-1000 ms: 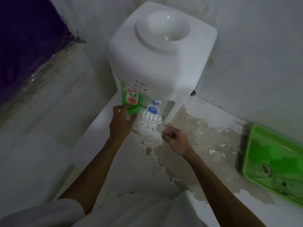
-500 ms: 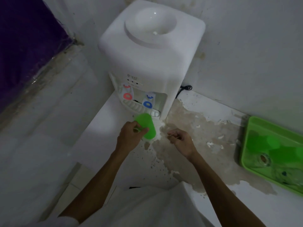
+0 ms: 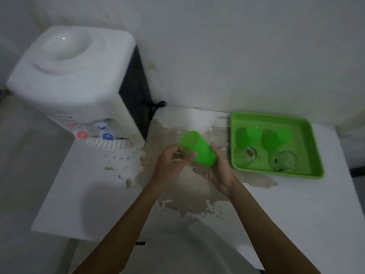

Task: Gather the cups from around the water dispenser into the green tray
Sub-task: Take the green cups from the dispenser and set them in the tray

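A green plastic cup (image 3: pixel 199 149) lies tilted between my two hands, above the counter and a little left of the green tray (image 3: pixel 314 155). My left hand (image 3: pixel 173 163) grips its open rim. My right hand (image 3: pixel 217 169) cups its base from below, palm up. The tray holds two green cups (image 3: pixel 246 136) (image 3: pixel 274 140) at its back and two clear glasses (image 3: pixel 249 155) (image 3: pixel 284 160) at its front. The white water dispenser (image 3: pixel 79 80) stands at the left with red and blue taps.
The white counter (image 3: pixel 94 194) has a large patch of worn, peeled surface (image 3: pixel 187 196) under my hands. A black cord (image 3: pixel 156 107) runs from the dispenser's back. The wall (image 3: pixel 237 56) rises right behind the tray. The counter's left edge drops off.
My left hand has carried the green cup from the dispenser's taps rightward toward the tray. My right hand has opened and come under the cup. The view has swung right.
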### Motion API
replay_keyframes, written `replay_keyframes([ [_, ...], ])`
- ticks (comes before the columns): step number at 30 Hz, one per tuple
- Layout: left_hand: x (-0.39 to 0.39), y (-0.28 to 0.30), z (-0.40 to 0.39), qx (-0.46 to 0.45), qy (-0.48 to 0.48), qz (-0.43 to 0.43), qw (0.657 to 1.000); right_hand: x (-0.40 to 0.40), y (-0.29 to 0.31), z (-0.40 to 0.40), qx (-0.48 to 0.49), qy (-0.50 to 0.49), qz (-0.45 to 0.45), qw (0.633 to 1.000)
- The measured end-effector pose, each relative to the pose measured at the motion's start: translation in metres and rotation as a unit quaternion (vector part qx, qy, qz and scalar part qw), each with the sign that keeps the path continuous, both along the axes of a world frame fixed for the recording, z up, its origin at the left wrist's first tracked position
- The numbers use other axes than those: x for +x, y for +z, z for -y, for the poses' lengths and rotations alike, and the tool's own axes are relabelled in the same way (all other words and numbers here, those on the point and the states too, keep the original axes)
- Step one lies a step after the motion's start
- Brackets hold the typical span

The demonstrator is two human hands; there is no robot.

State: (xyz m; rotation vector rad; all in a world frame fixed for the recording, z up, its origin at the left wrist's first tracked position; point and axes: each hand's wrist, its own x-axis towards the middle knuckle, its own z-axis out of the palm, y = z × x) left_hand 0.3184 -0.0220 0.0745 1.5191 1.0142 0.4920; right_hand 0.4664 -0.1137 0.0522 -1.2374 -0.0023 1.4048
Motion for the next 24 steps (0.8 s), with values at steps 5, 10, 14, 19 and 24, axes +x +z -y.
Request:
replay_keyframes([
  [5, 0.067, 0.001, 0.039, 0.028, -0.100, -0.005, 0.995, 0.061, 0.008, 0.048, -0.005, -0.058, 0.073, 0.996],
  [10, 0.132, -0.002, 0.072, 0.002, -0.193, -0.017, 0.981, 0.136, 0.014, 0.099, 0.000, -0.199, 0.176, 0.964],
  [14, 0.177, -0.006, 0.090, 0.002, -0.207, -0.011, 0.978, 0.191, 0.011, 0.133, -0.058, -0.258, 0.296, 0.918],
  [19, 0.236, -0.015, 0.094, 0.015, -0.223, -0.034, 0.974, 0.260, 0.006, 0.160, -0.080, -0.309, 0.430, 0.845],
  [24, 0.293, -0.028, 0.088, 0.032, -0.224, -0.046, 0.973, 0.322, -0.018, 0.161, -0.136, -0.232, 0.547, 0.793],
])
